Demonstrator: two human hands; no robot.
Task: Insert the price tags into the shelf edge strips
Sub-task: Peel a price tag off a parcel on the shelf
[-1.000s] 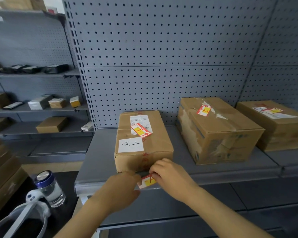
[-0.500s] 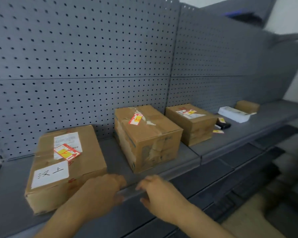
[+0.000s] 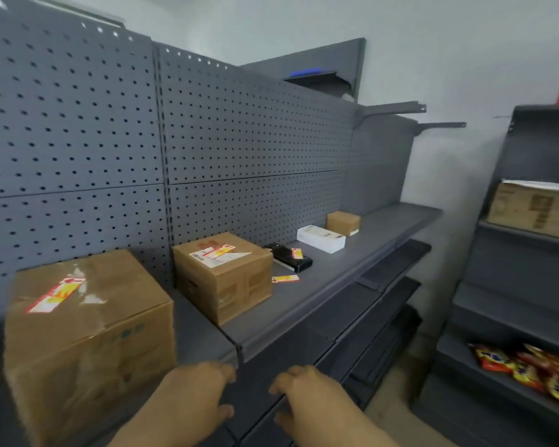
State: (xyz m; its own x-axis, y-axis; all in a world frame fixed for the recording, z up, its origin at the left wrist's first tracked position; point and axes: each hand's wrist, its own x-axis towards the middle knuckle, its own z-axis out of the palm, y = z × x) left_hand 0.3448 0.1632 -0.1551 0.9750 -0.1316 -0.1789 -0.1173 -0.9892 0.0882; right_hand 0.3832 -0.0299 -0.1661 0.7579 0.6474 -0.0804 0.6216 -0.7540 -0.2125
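shelf: grey metal shelf is running from lower left up to right of centre, its edge strip facing the camera along the front.
backing: grey pegboard is filling the upper left and centre.
wall: pale wall is showing at upper right.
side unit: second dark shelf unit is standing at the right edge, carrying a carton and red-yellow packets.
boxes: large box is sitting at lower left, smaller box at centre; each is carrying a red-yellow tag on top.
loose price tag: is lying flat on the shelf just right of the smaller box.
left hand: bottom centre, fingers loosely curled, gripping nothing, fingertips near the strip.
right hand: just right of it, relaxed, gripping nothing.
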